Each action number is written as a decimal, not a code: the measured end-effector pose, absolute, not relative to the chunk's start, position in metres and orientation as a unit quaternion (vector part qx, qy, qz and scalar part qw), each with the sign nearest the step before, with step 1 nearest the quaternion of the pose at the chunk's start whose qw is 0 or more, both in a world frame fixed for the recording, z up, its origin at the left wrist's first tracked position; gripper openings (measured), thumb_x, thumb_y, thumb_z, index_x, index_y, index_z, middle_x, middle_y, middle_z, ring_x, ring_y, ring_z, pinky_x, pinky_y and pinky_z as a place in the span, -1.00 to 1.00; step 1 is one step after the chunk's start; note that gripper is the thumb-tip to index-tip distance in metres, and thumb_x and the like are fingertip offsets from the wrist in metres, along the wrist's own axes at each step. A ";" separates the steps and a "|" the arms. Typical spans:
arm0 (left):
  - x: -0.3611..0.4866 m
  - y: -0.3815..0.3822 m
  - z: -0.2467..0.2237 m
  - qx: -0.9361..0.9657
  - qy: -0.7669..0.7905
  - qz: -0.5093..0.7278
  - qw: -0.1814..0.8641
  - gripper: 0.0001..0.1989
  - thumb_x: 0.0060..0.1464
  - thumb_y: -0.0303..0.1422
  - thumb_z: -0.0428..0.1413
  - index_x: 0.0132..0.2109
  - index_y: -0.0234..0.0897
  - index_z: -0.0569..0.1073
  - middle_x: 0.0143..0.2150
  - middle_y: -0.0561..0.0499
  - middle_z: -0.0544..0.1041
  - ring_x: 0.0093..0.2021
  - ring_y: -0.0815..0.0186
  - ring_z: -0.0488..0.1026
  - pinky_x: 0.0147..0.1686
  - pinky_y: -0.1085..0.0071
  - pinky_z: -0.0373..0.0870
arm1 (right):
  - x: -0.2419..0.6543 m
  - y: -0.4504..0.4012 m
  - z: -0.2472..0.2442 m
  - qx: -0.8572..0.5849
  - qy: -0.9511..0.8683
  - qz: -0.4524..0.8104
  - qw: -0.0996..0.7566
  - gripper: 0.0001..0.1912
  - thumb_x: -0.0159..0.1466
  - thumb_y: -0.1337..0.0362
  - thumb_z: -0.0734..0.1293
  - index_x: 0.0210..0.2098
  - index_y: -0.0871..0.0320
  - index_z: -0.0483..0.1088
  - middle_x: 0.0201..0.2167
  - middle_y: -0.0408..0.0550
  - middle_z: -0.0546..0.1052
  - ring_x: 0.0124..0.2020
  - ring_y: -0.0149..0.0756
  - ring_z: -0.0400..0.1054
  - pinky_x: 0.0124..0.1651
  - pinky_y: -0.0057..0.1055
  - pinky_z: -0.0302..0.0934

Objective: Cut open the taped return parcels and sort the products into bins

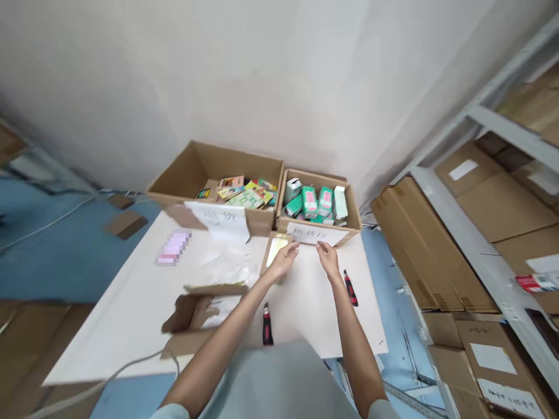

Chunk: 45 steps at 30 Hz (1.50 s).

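Observation:
My left hand [285, 259] reaches over a small cardboard box [266, 256] with a pale yellow label, partly covering it. Its fingers are loosely bent and apart, with nothing visible in them. Across from it, my right hand [328, 259] is held just below the handwritten white paper label [312, 233] on an open carton [354, 216]; its fingers are slightly spread and hold nothing I can see. Whether either hand touches the label is unclear. Inside that carton lie several green, white and pink small boxes [310, 202].
A larger open carton [174, 174] at left holds colourful printed packs [248, 195]. Two red-black utility knives [267, 326] [350, 289], an opened cardboard box [192, 340] and clear plastic [227, 266] lie on the white table [117, 326]. Shelves of cartons [437, 250] stand right.

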<state>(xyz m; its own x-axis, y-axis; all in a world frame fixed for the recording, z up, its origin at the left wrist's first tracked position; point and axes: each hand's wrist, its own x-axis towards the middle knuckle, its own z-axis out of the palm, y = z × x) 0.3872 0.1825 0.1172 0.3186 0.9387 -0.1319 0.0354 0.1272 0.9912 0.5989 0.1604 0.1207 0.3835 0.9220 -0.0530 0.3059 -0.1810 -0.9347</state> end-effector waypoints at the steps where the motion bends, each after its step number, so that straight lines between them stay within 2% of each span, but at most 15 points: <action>1: 0.365 0.173 0.109 0.532 0.467 0.380 0.596 -0.51 0.20 -0.07 0.27 0.14 -0.28 0.67 0.32 -0.30 0.64 0.38 -0.10 0.55 0.51 -0.07 0.32 | 0.581 0.147 0.108 -0.676 -0.460 0.358 0.451 -0.48 0.28 -0.14 0.43 -0.05 0.16 0.67 0.11 0.24 0.74 0.19 0.07 0.64 0.38 0.00 0.43; 6: 0.249 0.142 0.096 0.472 0.561 0.416 0.538 -0.52 0.14 -0.05 0.28 0.06 -0.28 0.65 0.20 -0.29 0.70 0.26 -0.05 0.62 0.42 -0.05 0.42 | 0.496 0.100 0.069 -0.623 -0.500 0.462 0.386 -0.46 0.31 -0.20 0.42 -0.04 0.12 0.69 0.06 0.15 0.76 0.12 0.04 0.66 0.32 -0.01 0.49; 10: 0.160 0.130 0.099 0.412 0.625 0.427 0.507 -0.44 0.14 -0.03 0.28 0.18 -0.28 0.60 0.27 -0.26 0.67 0.26 0.02 0.60 0.34 0.01 0.49 | 0.451 0.097 0.065 -0.609 -0.522 0.483 0.350 -0.48 0.34 -0.19 0.43 -0.04 0.12 0.69 0.06 0.15 0.76 0.10 0.04 0.67 0.36 0.02 0.47; 14: 0.091 0.130 0.092 0.355 0.696 0.405 0.476 -0.38 0.13 -0.04 0.30 0.21 -0.35 0.56 0.25 -0.31 0.66 0.23 0.04 0.60 0.26 0.06 0.54 | 0.425 0.115 0.068 -0.609 -0.556 0.480 0.299 -0.52 0.42 -0.11 0.41 0.08 0.12 0.67 0.12 0.12 0.74 0.14 0.00 0.65 0.35 -0.02 0.47; 17: 0.054 0.137 0.078 0.373 0.710 0.351 0.483 -0.30 0.11 -0.03 0.33 0.28 -0.37 0.53 0.28 -0.33 0.63 0.26 0.01 0.58 0.30 0.03 0.53 | 0.407 0.136 0.067 -0.622 -0.582 0.477 0.219 -0.55 0.47 0.02 0.42 0.21 0.13 0.62 0.16 0.10 0.71 0.09 -0.09 0.65 0.28 -0.12 0.50; 19: 0.037 0.146 0.065 0.414 0.698 0.291 0.507 -0.17 0.08 0.00 0.37 0.38 -0.35 0.46 0.35 -0.35 0.57 0.32 -0.04 0.54 0.33 -0.01 0.50 | 0.396 0.152 0.065 -0.631 -0.596 0.473 0.153 -0.48 0.47 0.07 0.44 0.32 0.17 0.55 0.19 0.16 0.68 0.04 -0.11 0.65 0.24 -0.16 0.50; 23: 0.023 0.178 0.031 0.532 0.645 0.134 0.533 0.24 -0.06 0.03 0.49 0.63 -0.27 0.16 0.59 -0.43 0.26 0.55 -0.24 0.29 0.45 -0.11 0.36 | 0.375 0.182 0.050 -0.639 -0.624 0.450 -0.002 0.03 0.30 0.15 0.63 0.62 0.24 0.18 0.29 0.32 0.57 0.10 0.02 0.61 0.26 -0.08 0.47; 26: 0.033 0.204 0.002 0.621 0.619 0.028 0.480 0.52 -0.21 0.02 0.60 0.70 -0.28 -0.06 0.70 -0.54 -0.10 0.69 -0.45 -0.13 0.55 -0.22 0.11 | 0.358 0.194 0.026 -0.624 -0.662 0.403 -0.102 0.45 0.07 0.27 0.76 0.71 0.10 -0.09 0.53 0.48 0.27 0.26 0.27 0.53 0.30 0.09 0.46; 28: 0.046 0.216 -0.017 0.671 0.593 -0.032 0.444 0.63 -0.27 0.01 0.63 0.72 -0.29 -0.15 0.71 -0.58 -0.29 0.69 -0.55 -0.38 0.57 -0.32 -0.04 | 0.346 0.195 0.005 -0.609 -0.685 0.376 -0.139 0.57 -0.06 0.33 0.81 0.72 0.01 -0.09 0.67 0.49 -0.03 0.35 0.40 0.44 0.32 0.21 0.45; 30: 0.060 0.221 -0.031 0.708 0.556 -0.075 0.428 0.67 -0.28 -0.02 0.65 0.72 -0.30 -0.22 0.71 -0.60 -0.41 0.68 -0.60 -0.48 0.56 -0.38 -0.12 | 0.338 0.193 -0.016 -0.596 -0.702 0.365 -0.138 0.50 -0.07 0.32 0.80 0.69 -0.01 0.02 0.73 0.37 -0.24 0.40 0.39 0.38 0.36 0.26 0.43; 32: 0.074 0.221 -0.041 0.733 0.526 -0.097 0.420 0.67 -0.25 -0.09 0.65 0.72 -0.32 -0.25 0.70 -0.62 -0.43 0.68 -0.62 -0.44 0.56 -0.39 -0.15 | 0.335 0.191 -0.032 -0.595 -0.708 0.364 -0.111 0.33 0.02 0.27 0.76 0.65 -0.03 0.14 0.73 0.23 -0.28 0.40 0.29 0.37 0.40 0.25 0.42; 34: 0.085 0.218 -0.046 0.749 0.513 -0.088 0.411 0.64 -0.22 -0.11 0.65 0.72 -0.32 -0.25 0.70 -0.64 -0.38 0.68 -0.61 -0.34 0.55 -0.37 -0.11 | 0.337 0.193 -0.041 -0.600 -0.707 0.362 -0.095 0.27 0.05 0.28 0.74 0.64 -0.03 0.18 0.74 0.18 -0.24 0.40 0.24 0.37 0.42 0.22 0.42; 39: 0.111 0.222 -0.051 0.750 0.517 -0.038 0.410 0.62 -0.15 -0.08 0.63 0.71 -0.30 -0.29 0.67 -0.68 -0.13 0.58 -0.62 0.01 0.43 -0.34 0.19 | 0.340 0.210 -0.040 -0.584 -0.721 0.339 -0.155 0.46 0.04 0.40 0.75 0.71 0.10 -0.08 0.69 0.42 -0.03 0.45 0.34 0.34 0.41 0.15 0.42; 42: 0.124 0.233 -0.054 0.738 0.523 -0.033 0.424 0.59 -0.15 -0.20 0.63 0.71 -0.28 -0.26 0.60 -0.66 0.04 0.50 -0.58 0.14 0.32 -0.25 0.37 | 0.329 0.224 -0.039 -0.592 -0.708 0.350 -0.164 0.42 0.13 0.40 0.71 0.71 0.20 -0.19 0.58 0.52 0.15 0.41 0.32 0.39 0.39 0.10 0.41; 45: 0.128 0.245 -0.057 0.734 0.516 -0.028 0.440 0.41 -0.05 -0.29 0.57 0.70 -0.28 -0.14 0.52 -0.60 0.15 0.42 -0.46 0.26 0.23 -0.08 0.46 | 0.313 0.235 -0.042 -0.597 -0.685 0.380 -0.173 0.26 0.22 0.37 0.66 0.66 0.27 -0.12 0.50 0.51 0.25 0.30 0.23 0.50 0.32 0.04 0.44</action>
<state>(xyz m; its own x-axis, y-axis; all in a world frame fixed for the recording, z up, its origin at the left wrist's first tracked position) 0.1285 0.2449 -0.0569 0.4649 0.7333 -0.4961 0.7831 -0.0791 0.6169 0.3135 0.2346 -0.0419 -0.2277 0.6864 -0.6907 0.9491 -0.0019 -0.3149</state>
